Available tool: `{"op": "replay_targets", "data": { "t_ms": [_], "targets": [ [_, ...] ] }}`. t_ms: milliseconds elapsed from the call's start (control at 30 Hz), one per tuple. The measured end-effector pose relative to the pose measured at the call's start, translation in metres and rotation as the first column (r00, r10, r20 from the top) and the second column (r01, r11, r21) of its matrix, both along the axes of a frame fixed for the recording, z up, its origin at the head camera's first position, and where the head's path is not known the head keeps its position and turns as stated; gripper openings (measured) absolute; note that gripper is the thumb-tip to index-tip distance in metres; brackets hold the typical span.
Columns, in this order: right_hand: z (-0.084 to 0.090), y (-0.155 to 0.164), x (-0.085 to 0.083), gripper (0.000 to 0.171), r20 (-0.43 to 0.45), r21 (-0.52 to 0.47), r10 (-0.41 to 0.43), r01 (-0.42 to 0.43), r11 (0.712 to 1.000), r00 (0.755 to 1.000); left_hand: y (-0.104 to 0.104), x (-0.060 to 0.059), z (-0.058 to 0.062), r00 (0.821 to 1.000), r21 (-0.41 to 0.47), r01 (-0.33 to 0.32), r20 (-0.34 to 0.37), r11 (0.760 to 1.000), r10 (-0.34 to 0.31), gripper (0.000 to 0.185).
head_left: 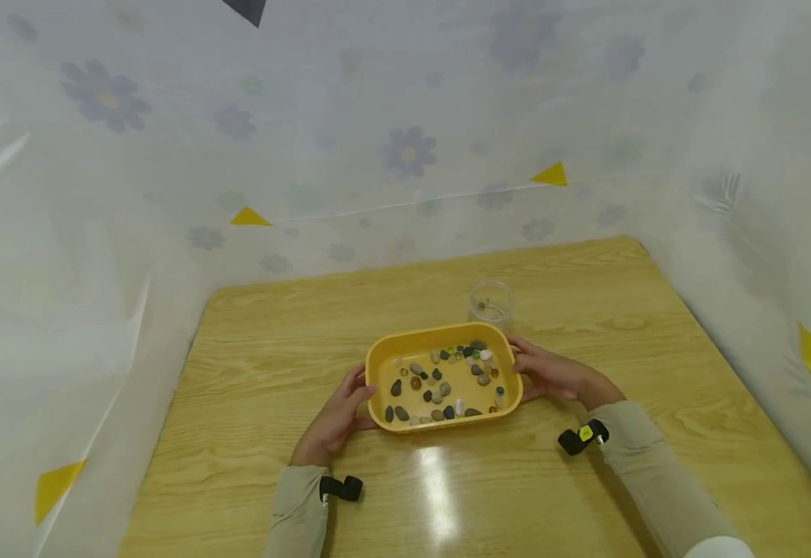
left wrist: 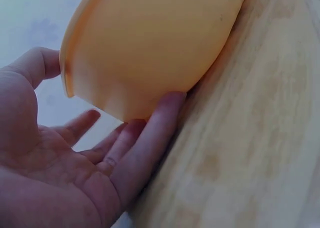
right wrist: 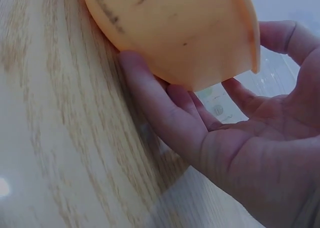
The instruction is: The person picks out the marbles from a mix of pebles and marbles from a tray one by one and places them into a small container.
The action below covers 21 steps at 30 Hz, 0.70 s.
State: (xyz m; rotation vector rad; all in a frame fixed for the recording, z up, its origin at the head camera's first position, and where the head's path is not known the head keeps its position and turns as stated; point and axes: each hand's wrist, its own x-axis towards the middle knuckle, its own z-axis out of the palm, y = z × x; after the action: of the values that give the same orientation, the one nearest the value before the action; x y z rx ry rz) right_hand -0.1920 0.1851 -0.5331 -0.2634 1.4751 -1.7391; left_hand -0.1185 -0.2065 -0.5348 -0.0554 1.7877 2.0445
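Note:
A yellow plastic tray (head_left: 415,341) with rounded corners lies between both hands, low over the wooden table. Scattered on its floor are several small pebbles (head_left: 445,388), dark, tan and white, with a few glassy beads among them. My left hand (head_left: 336,411) grips the tray's left end, thumb at the rim and fingers under the bottom edge, as the left wrist view shows. At the opposite end my right hand (head_left: 550,370) holds it the same way, with fingertips below its underside (right wrist: 175,33).
Just behind the tray stands a clear round container (head_left: 491,302) with a few small bits inside. The wooden table (head_left: 273,341) reaches back to a flowered plastic sheet (head_left: 350,170) that also hangs at both sides.

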Motion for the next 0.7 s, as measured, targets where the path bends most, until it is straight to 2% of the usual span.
{"op": "replay_targets", "data": {
  "t_ms": [100, 200, 300, 367, 433, 533, 600, 633, 700],
  "targets": [
    [-0.001, 0.000, 0.000, 0.067, 0.001, 0.001, -0.002, 0.002, 1.000, 1.000, 0.002, -0.001, 0.006, 0.999, -0.088, -0.004, -0.037, 0.996, 0.000, 0.053],
    [-0.001, 0.001, 0.001, 0.067, -0.001, 0.000, -0.003, 0.003, 1.000, 1.000, 0.005, -0.003, 0.015, 0.996, -0.223, -0.029, -0.088, 0.974, 0.010, 0.055],
    [0.000, 0.000, 0.001, 0.066, -0.008, 0.000, 0.004, -0.004, 1.000, 1.000, 0.007, -0.004, 0.024, 0.987, -0.348, -0.094, -0.158, 0.933, 0.041, 0.057],
    [0.001, 0.000, 0.001, 0.066, -0.013, 0.003, 0.007, -0.007, 1.000, 1.000, 0.010, -0.004, 0.029, 0.972, -0.420, -0.158, -0.227, 0.893, 0.065, 0.055],
    [0.002, 0.000, 0.001, 0.065, -0.015, 0.008, 0.006, -0.006, 1.000, 1.000, 0.013, -0.004, 0.034, 0.941, -0.481, -0.249, -0.326, 0.841, 0.092, 0.050],
    [0.002, 0.000, 0.001, 0.064, -0.017, 0.017, 0.000, 0.000, 1.000, 1.000, 0.022, -0.003, 0.042, 0.874, -0.519, -0.397, -0.466, 0.757, 0.139, 0.041],
    [0.001, 0.000, 0.001, 0.064, -0.015, 0.022, -0.004, 0.004, 1.000, 1.000, 0.030, -0.003, 0.048, 0.834, -0.497, -0.462, -0.525, 0.734, 0.170, 0.035],
    [0.001, 0.000, 0.001, 0.064, -0.016, 0.022, -0.006, 0.006, 1.000, 1.000, 0.036, -0.004, 0.051, 0.818, -0.484, -0.482, -0.548, 0.730, 0.175, 0.033],
    [0.001, 0.000, 0.001, 0.065, -0.020, 0.018, -0.006, 0.006, 1.000, 1.000, 0.046, -0.004, 0.055, 0.797, -0.464, -0.488, -0.581, 0.739, 0.162, 0.031]
  ]
}}
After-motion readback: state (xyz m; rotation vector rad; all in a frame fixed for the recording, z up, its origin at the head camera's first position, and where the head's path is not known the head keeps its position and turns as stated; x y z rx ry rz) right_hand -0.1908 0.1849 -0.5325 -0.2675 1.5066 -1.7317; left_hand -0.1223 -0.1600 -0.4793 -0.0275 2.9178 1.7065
